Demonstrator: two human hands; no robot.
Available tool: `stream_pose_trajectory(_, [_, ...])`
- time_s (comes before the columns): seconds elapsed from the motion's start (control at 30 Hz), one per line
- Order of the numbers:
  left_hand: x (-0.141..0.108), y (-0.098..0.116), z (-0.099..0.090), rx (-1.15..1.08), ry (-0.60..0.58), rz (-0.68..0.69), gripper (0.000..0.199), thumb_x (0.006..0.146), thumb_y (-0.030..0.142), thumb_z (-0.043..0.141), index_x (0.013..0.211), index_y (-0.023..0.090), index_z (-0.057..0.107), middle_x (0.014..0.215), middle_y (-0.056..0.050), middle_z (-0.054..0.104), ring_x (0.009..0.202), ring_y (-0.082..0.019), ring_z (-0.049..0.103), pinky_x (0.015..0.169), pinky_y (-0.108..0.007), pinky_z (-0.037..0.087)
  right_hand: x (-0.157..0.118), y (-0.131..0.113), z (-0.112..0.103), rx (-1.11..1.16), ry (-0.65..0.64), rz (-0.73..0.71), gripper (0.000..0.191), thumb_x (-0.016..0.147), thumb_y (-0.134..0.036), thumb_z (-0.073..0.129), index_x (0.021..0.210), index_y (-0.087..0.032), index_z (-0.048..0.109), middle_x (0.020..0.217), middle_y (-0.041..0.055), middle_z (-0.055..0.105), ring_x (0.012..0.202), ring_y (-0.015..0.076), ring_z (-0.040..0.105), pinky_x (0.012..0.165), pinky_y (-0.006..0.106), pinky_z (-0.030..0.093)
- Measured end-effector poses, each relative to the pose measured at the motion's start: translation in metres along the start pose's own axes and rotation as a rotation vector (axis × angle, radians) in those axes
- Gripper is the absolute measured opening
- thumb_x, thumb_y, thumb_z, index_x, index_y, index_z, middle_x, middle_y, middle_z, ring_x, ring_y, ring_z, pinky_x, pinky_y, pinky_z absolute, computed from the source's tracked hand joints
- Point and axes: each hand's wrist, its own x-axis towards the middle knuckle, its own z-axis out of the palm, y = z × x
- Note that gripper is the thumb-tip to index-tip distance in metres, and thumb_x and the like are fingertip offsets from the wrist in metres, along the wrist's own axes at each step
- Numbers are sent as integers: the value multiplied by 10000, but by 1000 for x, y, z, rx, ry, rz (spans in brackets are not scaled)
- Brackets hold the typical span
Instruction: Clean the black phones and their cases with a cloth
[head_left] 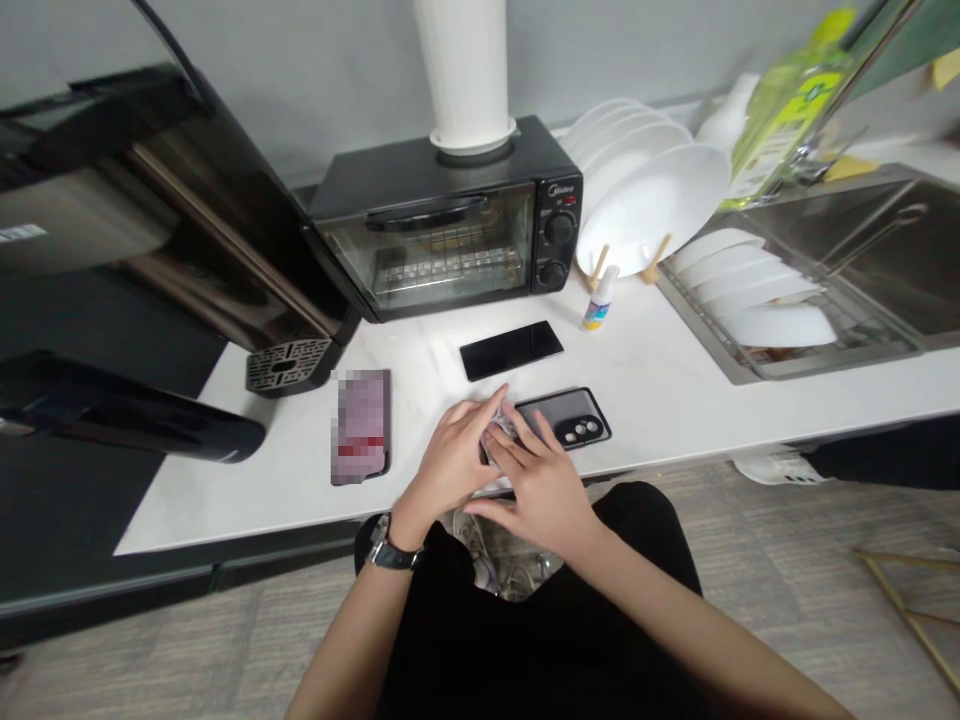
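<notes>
A phone case [553,412] with a dark rim and camera cutouts lies on the white counter near its front edge. My right hand [541,482] presses over its left part, fingers spread, on a crumpled pale cloth [504,424]. My left hand [456,452], with a watch on the wrist, touches the cloth from the left, its fingers extended. Behind them lies a black phone [511,350], screen up. To the left is a phone with a purple picture [361,425], partly pixelated. A small spray bottle [598,303] stands upright at the back right.
A black toaster oven [450,235] stands behind, beneath a white container [469,70]. A dark machine [225,230] and black cylinder [150,410] are left. White plates [649,205], a green bottle [787,125] and a sink rack [840,350] are right. Another person's shoe [780,467] shows below.
</notes>
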Motion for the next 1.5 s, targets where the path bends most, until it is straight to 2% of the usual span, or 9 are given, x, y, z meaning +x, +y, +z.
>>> stream_pose_trajectory(0.23, [-1, 1, -2, -42, 0, 34, 1114, 814, 394, 884, 1679, 323, 186, 1500, -80, 613, 1298, -310, 537, 1134, -473, 424, -51, 65, -63, -213, -24, 73, 557, 1033, -546, 558, 1486, -224, 585, 1475, 45, 653, 1573, 364, 337, 1274, 684, 232])
stream_pose_trajectory(0.33, [3, 2, 1, -60, 3, 70, 1107, 820, 396, 880, 1677, 356, 179, 1512, -60, 611, 1321, -305, 526, 1149, -479, 413, -54, 84, -69, -319, 22, 151, 598, 1029, -538, 563, 1524, -203, 543, 1494, 68, 638, 1587, 401, 286, 1261, 726, 202])
stream_pose_trajectory(0.6, [3, -1, 3, 3, 21, 49, 944, 882, 195, 750, 1674, 289, 245, 1398, -91, 655, 1190, -294, 564, 1065, -448, 486, -1, 8, -2, -22, -4, 37, 714, 992, -638, 555, 1434, -80, 609, 1491, 154, 630, 1572, 340, 347, 1305, 601, 242])
stream_pose_trajectory(0.7, [0, -2, 1, 11, 8, 37, 979, 864, 254, 789, 1675, 279, 241, 1441, -103, 623, 1224, -307, 550, 1078, -460, 480, -11, 9, -13, -11, -38, 1, 671, 984, -628, 588, 1463, -159, 606, 1471, 112, 650, 1566, 343, 360, 1285, 652, 255])
stream_pose_trajectory(0.93, [4, 3, -1, -47, -9, 54, 1077, 825, 424, 867, 1675, 342, 211, 1498, -82, 612, 1297, -327, 534, 1129, -501, 436, -61, 80, -74, -288, -7, 134, 547, 1034, -507, 562, 1519, -254, 555, 1486, 49, 644, 1590, 362, 296, 1268, 711, 221])
stream_pose_trajectory(1.03, [8, 4, 1, -48, -15, 77, 1069, 824, 427, 869, 1672, 338, 224, 1507, -77, 609, 1302, -321, 527, 1133, -495, 433, -52, 80, -62, -304, 39, 180, 652, 1013, -590, 560, 1539, -206, 529, 1508, 88, 625, 1587, 401, 288, 1267, 716, 205])
stream_pose_trajectory(1.27, [5, -2, 5, -6, 29, 93, 945, 896, 176, 727, 1681, 311, 217, 1446, -78, 642, 1215, -294, 557, 1082, -460, 470, 1, 2, 2, -11, 19, 43, 829, 954, -731, 548, 1441, -62, 597, 1494, 183, 620, 1549, 363, 387, 1296, 611, 265])
stream_pose_trajectory(1.37, [2, -3, 1, -2, 13, 80, 983, 880, 299, 795, 1679, 306, 223, 1464, -89, 624, 1241, -313, 542, 1083, -472, 469, -11, 8, -13, -15, -24, 10, 737, 963, -710, 562, 1438, -150, 621, 1471, 125, 649, 1558, 359, 372, 1290, 646, 246])
stream_pose_trajectory(1.5, [3, 0, -2, -19, -20, 83, 1088, 820, 461, 866, 1678, 322, 210, 1495, -86, 608, 1271, -322, 529, 1109, -487, 445, -50, 54, -58, -188, -13, 86, 550, 1007, -599, 579, 1403, -225, 651, 1440, 58, 680, 1562, 366, 361, 1279, 681, 226])
